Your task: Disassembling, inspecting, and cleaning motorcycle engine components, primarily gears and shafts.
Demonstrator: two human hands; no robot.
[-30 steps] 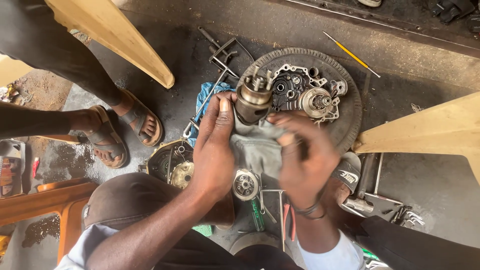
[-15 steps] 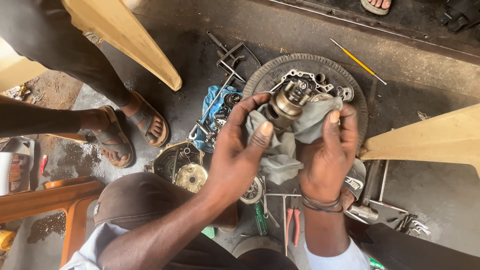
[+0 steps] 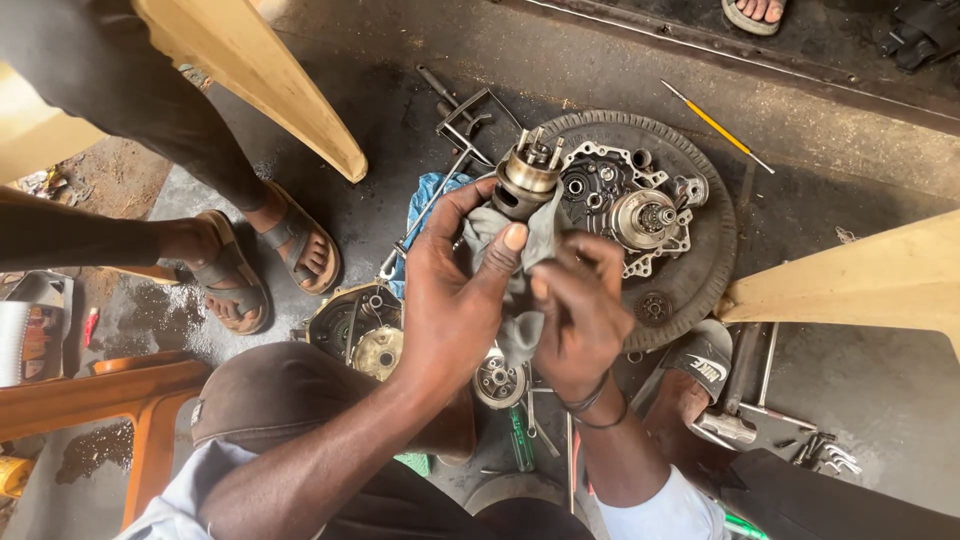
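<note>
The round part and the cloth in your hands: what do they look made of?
Round part: looks like metal, brass-toned band over a dark, greasy body, with a dull shine. Cloth: soft grey fabric, crumpled and stained, held by the left hand and right hand.

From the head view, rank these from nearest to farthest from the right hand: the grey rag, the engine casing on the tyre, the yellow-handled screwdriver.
1. Grey rag: gripped by the right hand.
2. Engine casing: just beyond the hand, on the tyre.
3. Yellow-handled screwdriver: farthest, on the floor past the tyre's far edge.
</note>
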